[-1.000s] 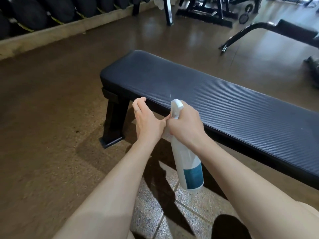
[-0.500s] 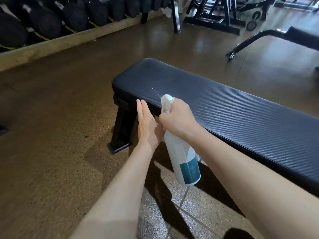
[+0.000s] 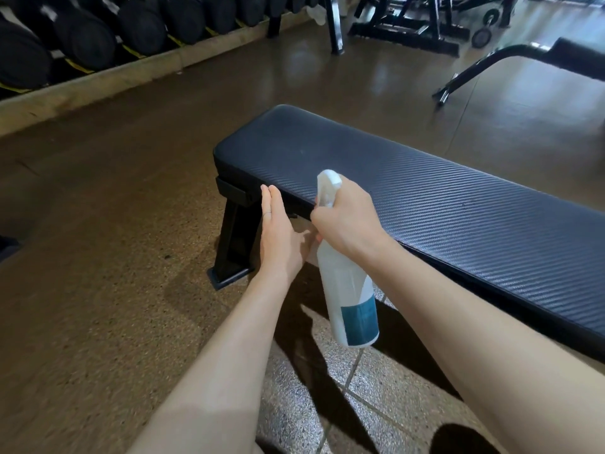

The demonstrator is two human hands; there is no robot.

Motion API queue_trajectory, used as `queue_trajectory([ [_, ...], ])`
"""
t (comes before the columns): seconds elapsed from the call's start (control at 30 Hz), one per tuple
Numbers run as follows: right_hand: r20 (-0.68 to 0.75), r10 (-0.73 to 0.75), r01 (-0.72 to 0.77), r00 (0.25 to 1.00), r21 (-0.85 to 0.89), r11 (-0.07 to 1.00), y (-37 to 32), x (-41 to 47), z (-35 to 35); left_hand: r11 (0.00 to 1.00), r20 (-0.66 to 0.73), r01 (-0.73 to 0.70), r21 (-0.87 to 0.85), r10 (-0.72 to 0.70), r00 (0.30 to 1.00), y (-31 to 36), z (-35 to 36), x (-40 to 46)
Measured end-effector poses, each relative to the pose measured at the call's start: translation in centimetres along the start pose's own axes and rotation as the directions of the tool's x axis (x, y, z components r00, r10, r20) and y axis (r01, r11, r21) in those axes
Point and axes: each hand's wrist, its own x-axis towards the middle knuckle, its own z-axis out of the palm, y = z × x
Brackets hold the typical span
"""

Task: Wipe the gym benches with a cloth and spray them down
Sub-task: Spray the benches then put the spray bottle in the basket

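A flat gym bench (image 3: 442,204) with dark ribbed padding runs from the middle of the view to the right edge. My right hand (image 3: 350,221) grips the neck of a white spray bottle (image 3: 350,290) with a teal label, its nozzle pointing toward the bench's left end. My left hand (image 3: 278,237) is beside it with straight fingers, fingertips close to the near edge of the pad and holding nothing. No cloth is in view.
A rack of black dumbbells (image 3: 98,37) lines the far left wall. Another bench (image 3: 540,57) and machine frames (image 3: 409,24) stand at the back right. The bench's black leg (image 3: 232,244) rests on brown rubber floor; tiles lie under my arms.
My view has lifted a little, so the bench and hands sit lower in frame. My left fingers went from bent to straight. The bottle stays aimed at the bench's left end.
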Motion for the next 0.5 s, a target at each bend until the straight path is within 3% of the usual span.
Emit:
queue_trajectory([
  [0.07,-0.076,0.068,-0.065,0.995,0.047,0.997,1.9,-1.0,-0.9,0.992,-0.014,-0.009,0.125,0.011,1.0,-0.3,0.4,0.0],
  [0.2,-0.197,0.236,-0.216,0.951,0.119,0.969,6.3,-3.4,-2.7,0.984,-0.002,-0.018,0.175,0.019,1.0,0.1,1.0,-0.2],
  [0.37,-0.278,0.214,-0.178,0.936,0.149,0.973,9.0,-5.2,-3.6,0.979,-0.013,0.021,0.202,-0.019,1.0,0.6,1.2,0.0],
  [0.5,-0.237,0.215,-0.173,0.947,0.187,0.967,9.0,-5.1,-4.6,0.973,-0.048,0.06,0.223,-0.05,0.998,1.8,0.8,-0.5],
])
